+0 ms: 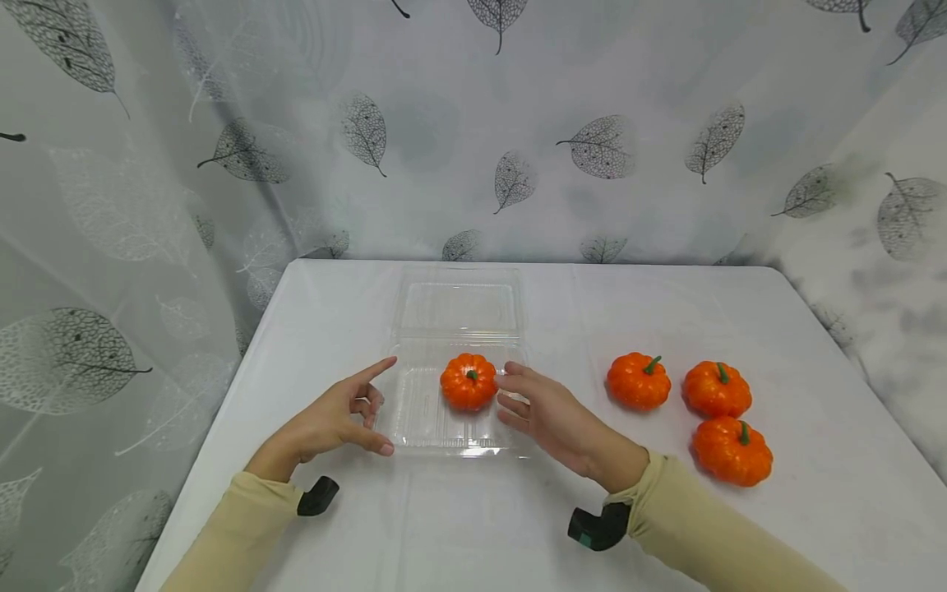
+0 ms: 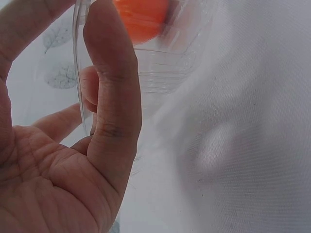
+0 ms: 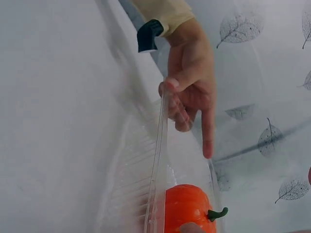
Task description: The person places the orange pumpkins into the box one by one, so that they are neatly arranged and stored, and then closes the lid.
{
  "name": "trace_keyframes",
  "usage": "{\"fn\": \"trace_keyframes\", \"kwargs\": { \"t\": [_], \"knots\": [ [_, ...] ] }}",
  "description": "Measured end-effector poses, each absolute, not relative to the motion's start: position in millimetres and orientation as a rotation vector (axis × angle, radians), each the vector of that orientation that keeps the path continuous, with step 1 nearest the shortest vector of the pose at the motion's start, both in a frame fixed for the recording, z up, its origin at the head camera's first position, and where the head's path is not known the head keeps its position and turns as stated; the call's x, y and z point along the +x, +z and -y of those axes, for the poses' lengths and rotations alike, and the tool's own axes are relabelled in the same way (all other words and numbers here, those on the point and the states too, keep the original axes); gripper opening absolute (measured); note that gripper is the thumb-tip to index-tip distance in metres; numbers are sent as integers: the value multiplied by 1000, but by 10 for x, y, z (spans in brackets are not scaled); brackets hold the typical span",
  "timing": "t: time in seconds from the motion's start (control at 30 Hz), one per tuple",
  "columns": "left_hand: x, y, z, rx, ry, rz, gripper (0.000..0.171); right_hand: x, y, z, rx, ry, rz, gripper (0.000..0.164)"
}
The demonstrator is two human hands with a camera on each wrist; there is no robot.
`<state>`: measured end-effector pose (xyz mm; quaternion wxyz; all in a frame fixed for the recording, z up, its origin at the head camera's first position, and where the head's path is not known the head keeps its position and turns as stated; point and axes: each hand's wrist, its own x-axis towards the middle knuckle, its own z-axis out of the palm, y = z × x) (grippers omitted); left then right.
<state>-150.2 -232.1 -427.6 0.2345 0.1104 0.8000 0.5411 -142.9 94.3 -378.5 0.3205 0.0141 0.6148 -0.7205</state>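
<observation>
Settling the boxed pumpkin wants lightness — right hand loosely extended, grasping nothing. Left hand, spread, also ungripping, should steady the clear box.

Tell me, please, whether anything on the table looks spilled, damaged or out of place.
Nothing stands out. One orange pumpkin sits in the open clear container, three other pumpkins rest to its right on the table, and I see no spill or damage.
</observation>
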Motion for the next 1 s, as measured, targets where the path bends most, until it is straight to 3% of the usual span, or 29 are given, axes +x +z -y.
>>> {"fn": "trace_keyframes", "kwargs": {
  "t": [0.6,1.0],
  "knots": [
    [-1507,-4269,2314,294,1479,-2197,119,-1483,-3924,-823,90,-2020,-1369,69],
    [-1498,-4264,2307,270,1476,-2199,117,-1504,-3940,-630,46,-2006,-1376,75]
  ]
}}
